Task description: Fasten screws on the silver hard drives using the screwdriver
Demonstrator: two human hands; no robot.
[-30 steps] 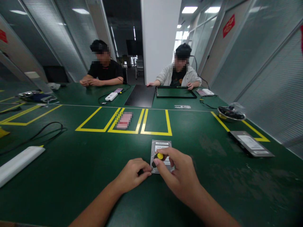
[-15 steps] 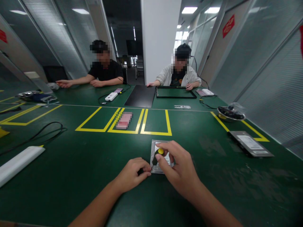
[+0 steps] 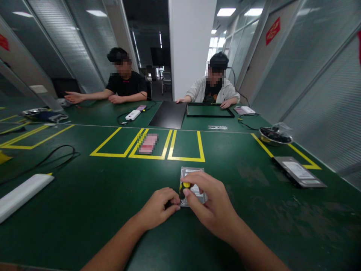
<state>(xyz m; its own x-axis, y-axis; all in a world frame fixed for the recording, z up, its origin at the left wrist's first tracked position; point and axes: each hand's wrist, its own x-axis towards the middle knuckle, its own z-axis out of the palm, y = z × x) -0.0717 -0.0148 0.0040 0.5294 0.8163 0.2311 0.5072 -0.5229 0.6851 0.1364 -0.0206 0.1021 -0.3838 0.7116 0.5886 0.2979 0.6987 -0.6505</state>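
Observation:
A silver hard drive [image 3: 194, 170] lies flat on the green table in front of me, partly covered by my right hand. My right hand [image 3: 213, 199] is closed around a short black and yellow screwdriver [image 3: 184, 190], thumb and fingers at its handle. The screwdriver stands near upright over the drive's near left corner; its tip is hard to make out. My left hand [image 3: 163, 207] is curled at that same corner, fingertips pinched together beside the drive's edge. What sits between those fingertips, if anything, is hidden.
A second hard drive [image 3: 300, 171] lies to the right, near a metal bowl [image 3: 275, 137] of dark items. A pinkish phone-like object [image 3: 148, 144] rests within yellow tape. At left are a white bar [image 3: 25, 194] and a black cable [image 3: 60, 150]. Two people sit opposite with a black panel [image 3: 167, 114] and frame [image 3: 210, 115].
The screwdriver's handle has shifted slightly left and become more upright, with my right hand turned a little. My left hand and the hard drive stay in place.

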